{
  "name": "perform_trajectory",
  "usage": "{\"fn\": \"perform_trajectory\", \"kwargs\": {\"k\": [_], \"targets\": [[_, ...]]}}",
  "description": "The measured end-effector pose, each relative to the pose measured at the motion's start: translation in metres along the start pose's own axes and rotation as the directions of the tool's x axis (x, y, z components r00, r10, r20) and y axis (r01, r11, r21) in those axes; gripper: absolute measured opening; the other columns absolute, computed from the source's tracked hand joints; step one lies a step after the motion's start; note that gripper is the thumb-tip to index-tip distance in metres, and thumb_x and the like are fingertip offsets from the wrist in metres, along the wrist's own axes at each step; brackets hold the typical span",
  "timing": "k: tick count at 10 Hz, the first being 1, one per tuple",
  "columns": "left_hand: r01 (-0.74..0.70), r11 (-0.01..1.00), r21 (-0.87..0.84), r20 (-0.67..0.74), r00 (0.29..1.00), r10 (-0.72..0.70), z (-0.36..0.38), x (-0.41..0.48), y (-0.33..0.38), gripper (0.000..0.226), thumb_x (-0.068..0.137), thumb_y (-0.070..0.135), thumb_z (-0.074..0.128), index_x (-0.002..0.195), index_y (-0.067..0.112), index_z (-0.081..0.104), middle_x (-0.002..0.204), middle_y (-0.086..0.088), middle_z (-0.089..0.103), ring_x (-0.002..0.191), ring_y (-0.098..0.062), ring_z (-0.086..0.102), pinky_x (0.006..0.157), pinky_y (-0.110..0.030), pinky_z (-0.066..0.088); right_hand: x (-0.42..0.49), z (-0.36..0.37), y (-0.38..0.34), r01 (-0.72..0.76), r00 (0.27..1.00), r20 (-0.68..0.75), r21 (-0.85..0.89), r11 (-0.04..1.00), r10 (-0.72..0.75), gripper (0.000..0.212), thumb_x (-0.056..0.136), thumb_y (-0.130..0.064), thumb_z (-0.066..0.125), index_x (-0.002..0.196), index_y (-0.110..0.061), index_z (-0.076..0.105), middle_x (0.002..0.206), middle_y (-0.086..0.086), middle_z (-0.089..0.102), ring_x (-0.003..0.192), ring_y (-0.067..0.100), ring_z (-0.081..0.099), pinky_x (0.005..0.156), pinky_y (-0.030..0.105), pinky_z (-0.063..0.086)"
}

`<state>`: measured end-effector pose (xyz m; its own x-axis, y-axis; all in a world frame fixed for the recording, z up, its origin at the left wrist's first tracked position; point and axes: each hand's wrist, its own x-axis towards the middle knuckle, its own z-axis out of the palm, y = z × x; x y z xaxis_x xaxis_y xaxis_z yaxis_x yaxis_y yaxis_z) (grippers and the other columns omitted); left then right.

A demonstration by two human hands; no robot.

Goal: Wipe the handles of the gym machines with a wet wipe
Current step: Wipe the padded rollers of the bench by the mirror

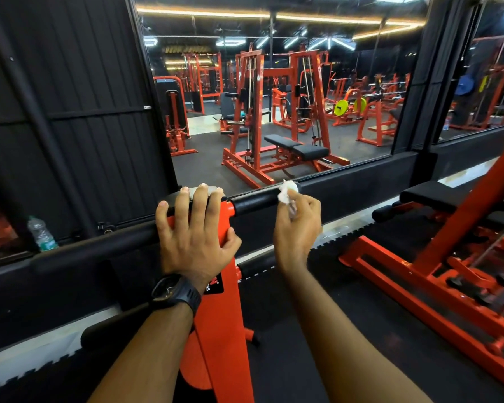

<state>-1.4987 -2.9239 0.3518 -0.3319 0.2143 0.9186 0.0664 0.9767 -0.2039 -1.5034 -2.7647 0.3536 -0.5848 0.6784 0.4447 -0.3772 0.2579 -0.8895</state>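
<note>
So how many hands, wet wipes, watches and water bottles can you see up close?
2 hands: left hand, right hand
1 wet wipe, pinched in the right hand
1 watch, on the left wrist
1 water bottle, at the far left
Total: 5

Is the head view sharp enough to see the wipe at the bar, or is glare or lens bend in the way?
Head view: wet wipe and right hand sharp, evenly lit; no glare on the black handle; wide-angle bend curves the mirror frame; ceiling lights bloom.
</note>
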Motion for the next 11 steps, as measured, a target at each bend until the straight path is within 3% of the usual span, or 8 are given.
{"fn": "perform_trajectory", "kwargs": {"k": [1,2,4,6,8,9,10,11], "targets": [[0.0,1.0,0.007,-0.002,1.0,0.0,0.0,0.0,0.0,0.067,0.08,0.046,0.052,0.141,0.017,0.048,0.142,-0.005,0.051,0.133,-0.03,0.04,0.112,-0.055,0.024,-0.002,0.003,-0.002,-0.038,0.999,-0.016,0.099,0.994,0.04,0.004,0.093,-0.021,0.067,0.096,-0.021,0.065,0.111,-0.011,0.05,0.093,0.004,0.059,0.075,0.019,0.055],[-0.004,1.0,0.007,-0.005,1.0,0.004,0.001,0.0,-0.001,0.067,0.08,0.046,0.053,0.14,0.017,0.049,0.142,-0.006,0.051,0.133,-0.03,0.039,0.111,-0.055,0.024,-0.004,0.003,-0.003,0.017,1.0,-0.011,0.065,0.998,-0.017,0.007,0.095,-0.025,0.066,0.1,-0.029,0.064,0.112,-0.019,0.048,0.103,-0.001,0.057,0.083,0.015,0.054],[0.0,1.0,0.006,-0.009,1.0,0.0,0.001,0.0,-0.001,0.067,0.08,0.046,0.053,0.14,0.017,0.049,0.142,-0.006,0.051,0.133,-0.03,0.04,0.111,-0.055,0.024,-0.013,0.003,-0.001,-0.009,0.998,-0.066,0.11,0.994,0.016,0.035,0.094,-0.008,0.064,0.105,-0.04,0.058,0.101,-0.023,0.058,0.101,-0.013,0.055,0.084,0.009,0.049],[0.0,1.0,0.01,-0.02,1.0,0.0,0.002,-0.001,0.0,0.067,0.08,0.045,0.054,0.14,0.017,0.049,0.142,-0.006,0.051,0.133,-0.031,0.042,0.112,-0.055,0.024,-0.007,0.019,-0.004,-0.278,0.914,-0.154,0.435,0.857,0.374,0.018,0.09,-0.007,0.068,0.1,-0.022,0.068,0.106,-0.002,0.07,0.098,0.008,0.067,0.088,0.024,0.057],[-0.002,1.0,0.007,-0.014,1.0,0.002,0.001,-0.001,0.0,0.067,0.08,0.046,0.054,0.14,0.017,0.05,0.143,-0.006,0.051,0.133,-0.032,0.042,0.113,-0.055,0.023,-0.012,0.02,-0.004,-0.389,0.855,-0.049,0.598,0.701,0.517,0.006,0.09,-0.021,0.073,0.094,-0.017,0.071,0.095,-0.001,0.074,0.089,0.01,0.07,0.082,0.025,0.056],[0.002,1.0,0.011,-0.018,1.0,-0.001,0.001,-0.001,0.0,0.067,0.079,0.045,0.055,0.14,0.016,0.05,0.143,-0.006,0.051,0.134,-0.031,0.042,0.113,-0.055,0.023,-0.022,0.021,-0.004,-0.342,0.917,0.007,0.532,0.775,0.399,0.007,0.09,-0.016,0.072,0.097,-0.014,0.071,0.094,0.001,0.074,0.092,0.01,0.071,0.085,0.025,0.057],[0.0,1.0,0.005,-0.011,1.0,0.0,0.0,-0.001,0.0,0.068,0.08,0.046,0.054,0.14,0.017,0.05,0.143,-0.005,0.05,0.134,-0.031,0.041,0.113,-0.055,0.023,-0.021,0.017,0.002,-0.187,0.97,-0.049,0.475,0.86,0.238,0.01,0.091,-0.016,0.072,0.099,-0.011,0.071,0.097,0.005,0.072,0.093,0.011,0.069,0.082,0.026,0.056],[0.003,1.0,0.01,-0.009,1.0,-0.003,0.001,-0.001,0.0,0.068,0.079,0.046,0.055,0.141,0.017,0.05,0.143,-0.005,0.05,0.134,-0.031,0.042,0.113,-0.055,0.023,-0.023,0.015,0.005,0.258,0.964,0.008,0.202,0.945,-0.265,0.013,0.091,-0.007,0.067,0.101,-0.015,0.072,0.106,-0.001,0.066,0.1,0.013,0.062,0.085,0.022,0.05]]}}
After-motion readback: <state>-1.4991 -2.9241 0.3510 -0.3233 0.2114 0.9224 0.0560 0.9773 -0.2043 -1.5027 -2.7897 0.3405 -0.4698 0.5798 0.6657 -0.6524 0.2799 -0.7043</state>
